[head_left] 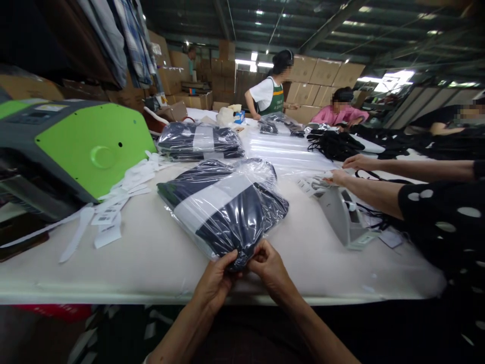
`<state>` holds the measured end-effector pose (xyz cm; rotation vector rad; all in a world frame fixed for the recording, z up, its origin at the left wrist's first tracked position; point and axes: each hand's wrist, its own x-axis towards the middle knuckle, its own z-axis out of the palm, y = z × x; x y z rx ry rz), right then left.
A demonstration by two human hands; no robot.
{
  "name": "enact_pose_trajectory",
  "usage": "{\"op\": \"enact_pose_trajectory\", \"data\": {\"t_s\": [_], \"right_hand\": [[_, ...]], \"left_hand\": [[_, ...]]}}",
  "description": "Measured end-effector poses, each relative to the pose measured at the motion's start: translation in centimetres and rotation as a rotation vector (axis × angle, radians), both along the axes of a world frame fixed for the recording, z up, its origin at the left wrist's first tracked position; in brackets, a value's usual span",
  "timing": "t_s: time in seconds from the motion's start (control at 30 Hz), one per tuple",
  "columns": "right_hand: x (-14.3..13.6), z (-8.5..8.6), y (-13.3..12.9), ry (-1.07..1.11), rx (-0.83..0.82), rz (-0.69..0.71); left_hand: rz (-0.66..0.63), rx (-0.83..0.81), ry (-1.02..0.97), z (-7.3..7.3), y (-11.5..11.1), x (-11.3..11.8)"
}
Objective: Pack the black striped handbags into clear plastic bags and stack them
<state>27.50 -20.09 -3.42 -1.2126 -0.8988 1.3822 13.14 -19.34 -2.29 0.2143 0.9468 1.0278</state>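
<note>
A clear plastic bag with folded dark garments and a pale band inside lies on the white table before me. My left hand is closed on the bag's near corner, its thumb on top of the plastic. Right beside it, my right hand pinches the same corner with bent fingers. Whatever lies under the fingertips is hidden. Behind this bag rests a second bagged bundle of dark garments, also with a pale band.
A green and grey machine stands at left, with paper labels strewn beside it. At right, a co-worker's hands hold labels by a grey dispenser. Flat plastic bags and black garments lie farther back; other people work there.
</note>
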Motion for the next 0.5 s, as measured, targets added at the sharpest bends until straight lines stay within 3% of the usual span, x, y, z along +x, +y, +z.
{"op": "enact_pose_trajectory", "data": {"t_s": [0.2, 0.37, 0.5], "right_hand": [[-0.1, -0.7, 0.6, -0.076, -0.050, -0.127], [2.0, 0.4, -1.4, 0.131, -0.265, -0.084], [2.9, 1.1, -1.9, 0.131, -0.293, -0.110]], "left_hand": [[-0.002, 0.080, 0.028, 0.6, -0.6, 1.0], [0.036, 0.109, 0.066, 0.4, -0.9, 1.7], [-0.025, 0.206, 0.089, 0.1, -2.1, 3.5]]}}
